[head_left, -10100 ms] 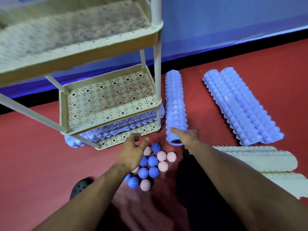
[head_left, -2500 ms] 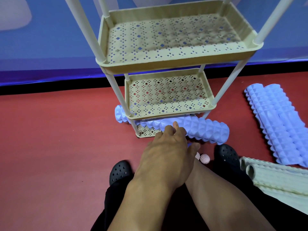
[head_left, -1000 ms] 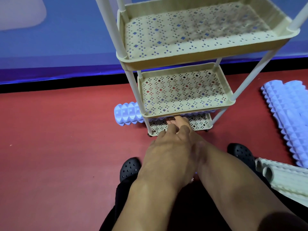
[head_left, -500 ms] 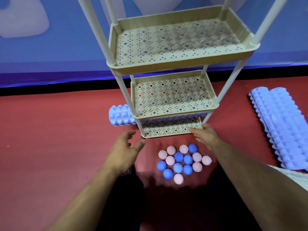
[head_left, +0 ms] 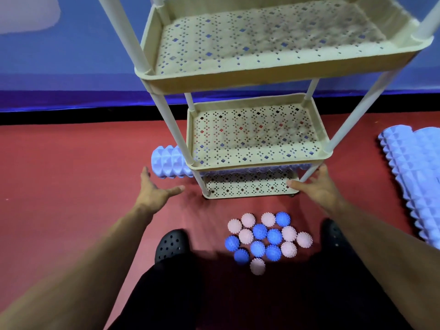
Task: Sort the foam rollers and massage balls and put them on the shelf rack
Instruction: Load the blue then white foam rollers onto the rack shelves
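A cream shelf rack (head_left: 259, 78) with perforated trays stands on the red floor (head_left: 59, 177), its lowest tray (head_left: 247, 186) just beyond both hands. A pale blue foam roller (head_left: 170, 164) lies across that lowest tray, its left end sticking out past the rack's near-left post; the rest runs under the middle tray (head_left: 257, 136) and is mostly hidden.

The left hand (head_left: 154, 195) hovers with fingers spread and straight, holding nothing, just near of the roller's exposed end and left of the lowest tray. The right hand (head_left: 314, 186) is also spread and empty at the tray's near-right corner; its fingertips seem to touch the tray edge or the post there, though blur makes contact hard to confirm.

Nearer than the rack, between the two forearms, a cluster of spiky massage balls (head_left: 267, 239), pink and blue mixed, sits on the floor, well short of either hand. At the far right lie more blue rollers (head_left: 416, 177) side by side, apart from the right hand. Black clogs (head_left: 172, 244) show at the near edge.
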